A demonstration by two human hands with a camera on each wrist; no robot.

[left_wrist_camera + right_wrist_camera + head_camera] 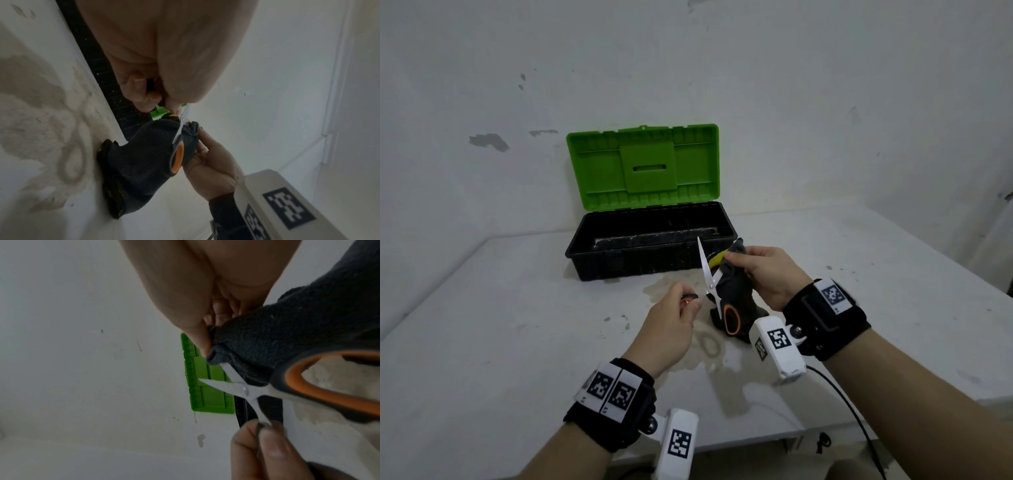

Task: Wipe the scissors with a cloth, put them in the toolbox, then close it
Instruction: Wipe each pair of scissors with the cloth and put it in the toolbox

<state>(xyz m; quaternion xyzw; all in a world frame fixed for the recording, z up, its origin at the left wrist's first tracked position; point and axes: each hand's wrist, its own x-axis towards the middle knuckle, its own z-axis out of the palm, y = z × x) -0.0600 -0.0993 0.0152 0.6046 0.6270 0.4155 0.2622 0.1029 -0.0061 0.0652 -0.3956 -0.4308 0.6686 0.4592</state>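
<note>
One scissors (709, 281) handle loop was hidden inside the left hand (673, 320), which gripped it; blades stood apart. The right hand (767, 274) pinched a dark cloth (732, 291) round one blade, its tip covered. The toolbox (650, 240) sat open behind on the table (517, 325) (contents hard to make out).

Looks like bare utility room or workshop corner: chipped white wall (688, 68), stained white table (517, 308), open toolbox (647, 219) frame centre.

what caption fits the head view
Left hand holds open scissors; right hand wipes a blade with dark cloth.
</note>
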